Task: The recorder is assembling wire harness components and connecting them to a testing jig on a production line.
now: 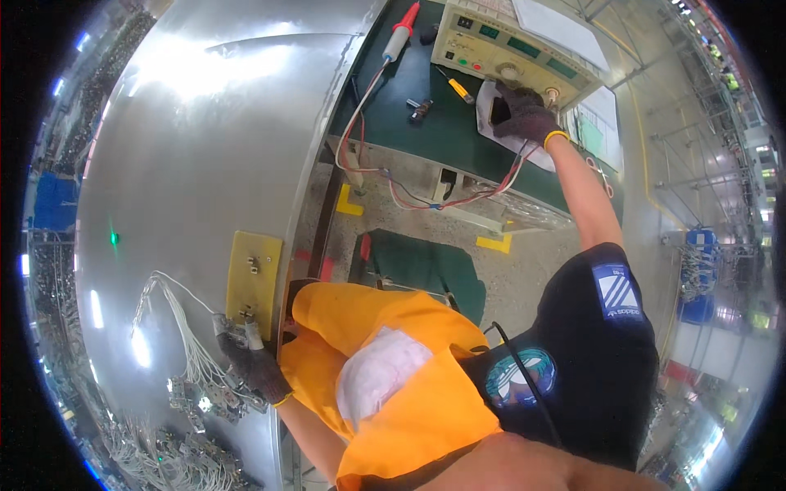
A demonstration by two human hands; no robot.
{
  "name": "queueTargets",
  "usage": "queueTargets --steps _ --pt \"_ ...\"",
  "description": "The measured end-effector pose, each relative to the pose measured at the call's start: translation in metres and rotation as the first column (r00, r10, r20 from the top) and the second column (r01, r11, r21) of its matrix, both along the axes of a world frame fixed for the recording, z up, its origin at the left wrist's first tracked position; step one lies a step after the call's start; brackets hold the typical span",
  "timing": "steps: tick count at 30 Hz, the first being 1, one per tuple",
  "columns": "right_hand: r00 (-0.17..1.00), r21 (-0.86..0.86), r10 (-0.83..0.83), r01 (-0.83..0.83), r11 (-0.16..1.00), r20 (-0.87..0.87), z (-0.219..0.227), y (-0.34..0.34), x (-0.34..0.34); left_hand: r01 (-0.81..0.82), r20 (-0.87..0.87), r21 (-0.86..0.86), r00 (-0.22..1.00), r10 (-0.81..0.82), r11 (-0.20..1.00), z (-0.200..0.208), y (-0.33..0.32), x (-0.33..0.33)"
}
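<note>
My left hand (252,364), in a dark grey knit glove, is closed at the near end of a yellow block (255,274) with small metal contacts on top. A thin white wire (182,285) runs into its fingertips from a wire bundle; the part at the wire's end is hidden. Far right, my right hand (528,119), gloved alike, reaches to the lower front of a beige bench tester (516,53) with dials and green displays. Its thumb and fingers are spread around a dark object (498,111) lying on white paper, apparently without gripping it.
A red and white probe (401,33) with a long cable lies on the green bench top (379,106). Nearby are a yellow-handled screwdriver (460,88), a small metal part (419,110) and scissors (602,176). White-wired connectors (196,401) pile up on the metal table (205,164).
</note>
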State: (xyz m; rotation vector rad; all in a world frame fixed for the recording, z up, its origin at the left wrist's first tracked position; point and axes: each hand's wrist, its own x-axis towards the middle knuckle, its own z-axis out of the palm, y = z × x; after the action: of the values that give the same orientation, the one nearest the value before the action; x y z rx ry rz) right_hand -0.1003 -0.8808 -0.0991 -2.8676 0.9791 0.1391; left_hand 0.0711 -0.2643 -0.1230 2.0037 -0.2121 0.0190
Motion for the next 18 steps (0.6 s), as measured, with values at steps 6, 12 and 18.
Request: queueTargets --steps 6,12,18 --pt "0.975 0.127 -0.091 0.066 0.990 0.202 0.009 0.000 -0.019 -0.009 0.041 0.098 0.999 0.005 0.995 -0.006 0.007 0.001" --pt "0.995 -0.197 0.034 -0.014 0.980 0.095 -0.012 0.026 -0.042 -0.019 -0.049 -0.079 0.999 0.015 0.997 0.009 -0.013 -0.005" --pt "0.987 -0.260 0.117 -0.085 0.962 0.110 -0.008 0.046 -0.024 0.026 0.017 0.033 1.000 -0.026 0.999 0.017 -0.006 -0.011"
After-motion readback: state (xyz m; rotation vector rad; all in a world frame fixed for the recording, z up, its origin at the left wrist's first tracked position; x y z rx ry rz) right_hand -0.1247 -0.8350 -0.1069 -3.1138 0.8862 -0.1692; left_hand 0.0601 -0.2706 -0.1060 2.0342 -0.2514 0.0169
